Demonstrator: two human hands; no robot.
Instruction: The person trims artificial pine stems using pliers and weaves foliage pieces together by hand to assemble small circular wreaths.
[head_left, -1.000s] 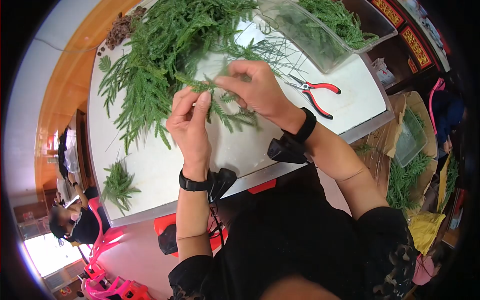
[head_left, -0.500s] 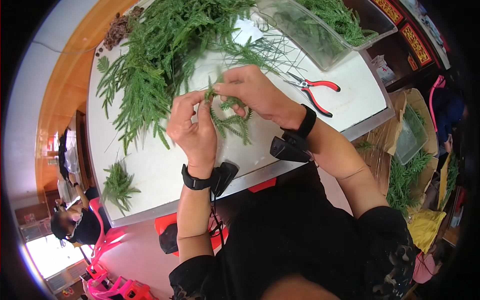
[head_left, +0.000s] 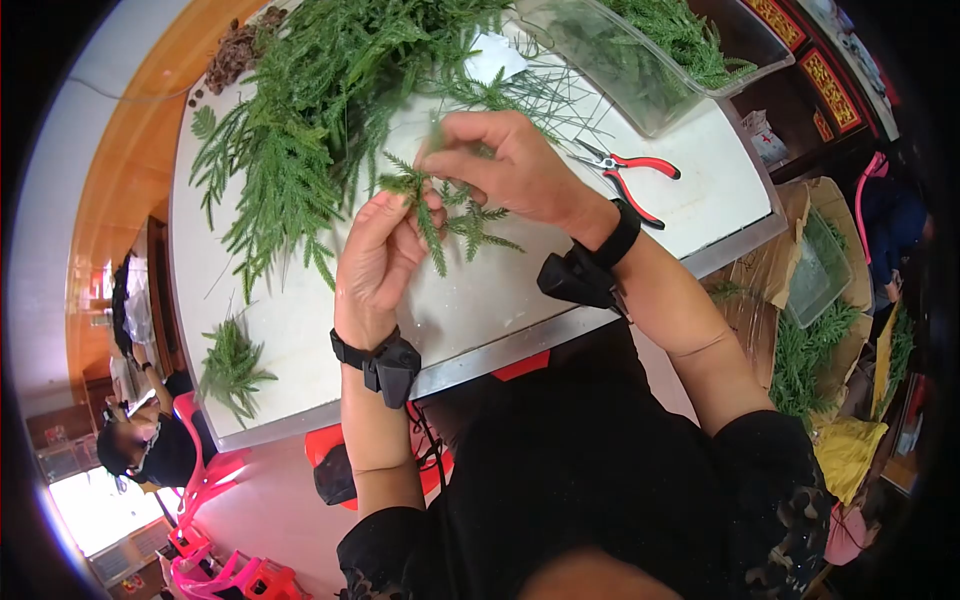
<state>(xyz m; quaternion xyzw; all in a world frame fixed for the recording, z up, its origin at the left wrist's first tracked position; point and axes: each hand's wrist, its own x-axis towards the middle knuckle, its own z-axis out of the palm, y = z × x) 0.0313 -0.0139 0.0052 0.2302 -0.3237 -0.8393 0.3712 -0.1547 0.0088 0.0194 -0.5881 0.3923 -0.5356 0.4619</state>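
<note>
A small green sprig point(head_left: 428, 222) is held over the white table point(head_left: 480, 300). My left hand point(head_left: 385, 245) pinches its upper end between thumb and fingers. Close beside it on the right, my right hand point(head_left: 505, 170) has its fingers closed at the same sprig; the fingertips are partly blurred. Red-handled pliers point(head_left: 632, 180) lie with their jaws apart, right of my right hand. A large heap of green branches point(head_left: 290, 140) spreads beyond and left of my hands. Thin green stems point(head_left: 560, 105) lie beyond my right hand.
A small green bunch point(head_left: 233, 370) lies at the table's left. Brown cones point(head_left: 232, 58) are at the far left. A clear bin point(head_left: 655, 110) with greenery stands far right, near white paper point(head_left: 494, 58). A cardboard box point(head_left: 800, 230) is at right. A person point(head_left: 155, 440) sits at left.
My left hand has turned, its wrist moving slightly left. The sprig has turned, so its side shoots now spread to the right. My right hand stays close to it.
</note>
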